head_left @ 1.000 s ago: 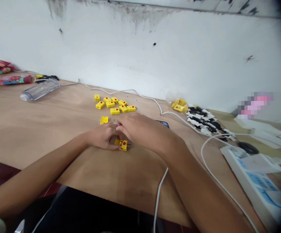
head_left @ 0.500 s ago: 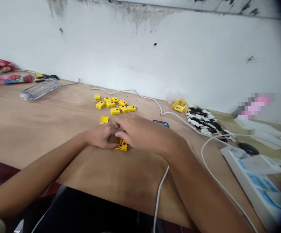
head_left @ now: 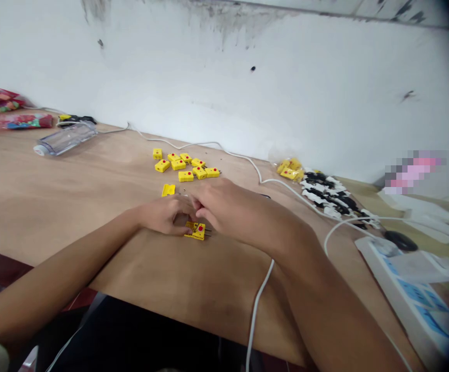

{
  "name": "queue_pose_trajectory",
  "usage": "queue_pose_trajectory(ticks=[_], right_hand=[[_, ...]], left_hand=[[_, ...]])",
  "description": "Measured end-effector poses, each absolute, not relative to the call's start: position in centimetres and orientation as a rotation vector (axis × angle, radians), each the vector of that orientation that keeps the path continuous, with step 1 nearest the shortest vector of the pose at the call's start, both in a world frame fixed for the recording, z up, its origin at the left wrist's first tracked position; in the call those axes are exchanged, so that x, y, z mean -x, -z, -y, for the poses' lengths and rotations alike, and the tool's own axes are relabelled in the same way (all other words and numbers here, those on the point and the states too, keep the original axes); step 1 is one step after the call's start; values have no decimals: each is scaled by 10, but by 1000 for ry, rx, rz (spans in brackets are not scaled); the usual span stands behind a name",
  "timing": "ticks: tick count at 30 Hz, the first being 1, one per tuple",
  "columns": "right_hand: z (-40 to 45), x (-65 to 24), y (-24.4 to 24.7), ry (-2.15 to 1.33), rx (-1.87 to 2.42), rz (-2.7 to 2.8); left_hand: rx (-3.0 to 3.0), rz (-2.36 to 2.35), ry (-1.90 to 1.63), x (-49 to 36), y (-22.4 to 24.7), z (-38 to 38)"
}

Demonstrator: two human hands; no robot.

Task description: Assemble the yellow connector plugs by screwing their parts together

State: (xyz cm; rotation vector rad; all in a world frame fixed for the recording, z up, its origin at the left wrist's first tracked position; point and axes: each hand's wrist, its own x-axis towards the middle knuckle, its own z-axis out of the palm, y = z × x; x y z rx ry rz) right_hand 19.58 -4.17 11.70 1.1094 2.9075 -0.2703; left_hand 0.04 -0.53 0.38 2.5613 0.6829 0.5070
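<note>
head view: yellow plug (head_left: 199,231) touches left hand (head_left: 164,215), just beside curled right hand (head_left: 224,207), both grips unclear.

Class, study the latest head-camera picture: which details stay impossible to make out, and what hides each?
All in the head view:
- Right hand: whatever its fingertips may hold, hidden by its own curled fingers.
- Dark flat object: mostly covered by the right hand and wrist.
- Red bag: cut off by the left edge.
- Pink item: blurred into blocks.
- Screw details on the yellow plug: too small.
</note>
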Motion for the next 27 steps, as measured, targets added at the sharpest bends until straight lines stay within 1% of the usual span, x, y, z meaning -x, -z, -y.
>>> queue_pose_trajectory(ticks=[5,7,11,12,14,17,21,24,27], right_hand=[[33,-203,-120,266,-1184,-2970],[32,-208,-129,302,-1237,-3022],[29,-215,-140,216,-1420,-3148],[26,-214,-138,197,-1457,-3163],[15,-210,-126,149,-1500,-3196],[-6,-202,-98,6,-1546,-3214],[-28,-198,-64,-69,-1610,-3118],[-34,-200,-50,-101,-1669,-3032],[-35,-203,-41,-64,-1698,-2940]], left_hand=[[-2580,-716,-551,11,-15,2],[-2544,-864,-666,23,-20,-4],[-2449,-1255,-940,49,-17,-20],[-2429,-1322,-917,53,-13,-24],[-2424,-1341,-757,59,-5,-29],[-2401,-1338,-581,61,4,-33],[-2485,-1297,-544,61,8,-36],[-2476,-1261,-538,62,8,-37],[-2446,-1263,-527,64,7,-37]])
